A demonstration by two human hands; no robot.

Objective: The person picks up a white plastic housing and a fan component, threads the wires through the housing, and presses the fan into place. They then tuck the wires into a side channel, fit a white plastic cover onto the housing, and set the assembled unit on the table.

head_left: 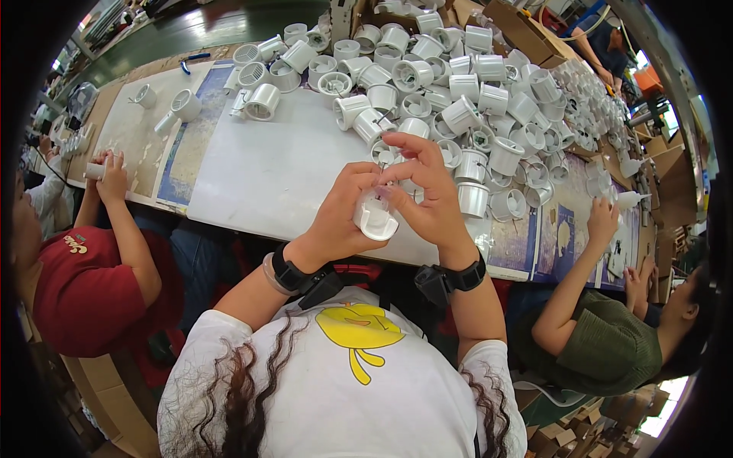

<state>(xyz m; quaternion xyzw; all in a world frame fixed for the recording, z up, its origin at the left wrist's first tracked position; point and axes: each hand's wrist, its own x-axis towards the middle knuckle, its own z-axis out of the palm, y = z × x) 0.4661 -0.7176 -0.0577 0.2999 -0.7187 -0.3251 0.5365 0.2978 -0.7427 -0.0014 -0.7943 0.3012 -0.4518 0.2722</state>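
My left hand is closed round a white plastic housing, a hollow cup-like part with its open, notched end tilted toward me. At the far end of this part, my right hand has its thumb and index finger drawn together beside the left fingertips. Whatever sits between those right fingertips is too small to make out. Just beyond both hands, white cylindrical housings lie in a large heap, some with short wires showing inside. Under my hands is a white work sheet on the table.
At the table's far left lie blue-handled pliers and a few loose white parts. A co-worker in red sits on my left, another in dark green on my right, both handling white parts. Cardboard boxes stand behind the heap.
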